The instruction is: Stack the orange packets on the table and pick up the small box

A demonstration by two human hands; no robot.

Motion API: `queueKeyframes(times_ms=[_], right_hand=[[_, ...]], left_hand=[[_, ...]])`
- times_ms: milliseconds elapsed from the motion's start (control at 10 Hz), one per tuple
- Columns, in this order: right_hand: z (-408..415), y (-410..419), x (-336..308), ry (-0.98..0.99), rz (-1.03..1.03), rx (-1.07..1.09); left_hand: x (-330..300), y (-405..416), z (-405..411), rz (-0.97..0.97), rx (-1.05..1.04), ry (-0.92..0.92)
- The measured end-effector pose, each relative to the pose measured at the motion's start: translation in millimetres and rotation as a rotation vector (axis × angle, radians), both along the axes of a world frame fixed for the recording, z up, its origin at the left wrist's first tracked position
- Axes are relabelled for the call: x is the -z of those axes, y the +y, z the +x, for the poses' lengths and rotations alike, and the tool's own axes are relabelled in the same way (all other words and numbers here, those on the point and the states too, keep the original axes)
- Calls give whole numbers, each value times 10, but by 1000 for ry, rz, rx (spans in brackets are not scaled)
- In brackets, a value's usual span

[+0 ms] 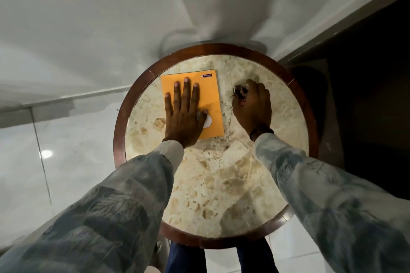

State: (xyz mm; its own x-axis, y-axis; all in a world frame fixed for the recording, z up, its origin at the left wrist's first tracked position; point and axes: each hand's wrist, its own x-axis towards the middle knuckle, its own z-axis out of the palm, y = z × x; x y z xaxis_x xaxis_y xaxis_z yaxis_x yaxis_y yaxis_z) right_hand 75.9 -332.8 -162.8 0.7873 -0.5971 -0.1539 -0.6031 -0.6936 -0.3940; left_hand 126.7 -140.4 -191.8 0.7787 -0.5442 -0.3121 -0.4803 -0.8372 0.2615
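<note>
One round table [295,104] with a marble top and a dark wood rim carries everything here, and both hands work its far half. The orange packets [210,95] lie flat at about eleven o'clock from the table's centre, edges lined up so closely that I cannot tell how many are in the pile; the long axis runs roughly twelve to six, tilted slightly, with a printed label at the far right corner and a pale round patch near the near right edge.

The left hand [184,115] lies palm-down on the pile, its fingers [186,88] spread and flat, pointing to twelve o'clock and pressing the packets to the table. Its sleeve reaches in from seven o'clock.

The small box [240,94] sits at about one o'clock, just beside the packets' right edge but apart from it. It lies directly under the right hand [254,106], plainly the nearer hand. The right fingers are curled down over the box and seem closed around it, though they hide most of it, so the grip itself is unclear. The box seems to rest on the table. By my judgement the stacking is done and the lift calls only for a straight rise.
</note>
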Motion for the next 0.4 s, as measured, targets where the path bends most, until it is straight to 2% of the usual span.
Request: queueKeyframes(times_ms=[100, 200, 300, 400], right_hand=[[-6, 5, 38, 9, 16, 11], [44, 4, -290, -56, 136, 99], [109, -193, -1015, -314, 313, 215], [-3, -498, -2162, -602, 658, 207]], left_hand=[[29, -15, 6, -5, 0, -7], [3, -3, 6, 24, 2, 17], [-212, -26, 53, 65, -20, 78], [-672, -111, 82, 60, -15, -17]])
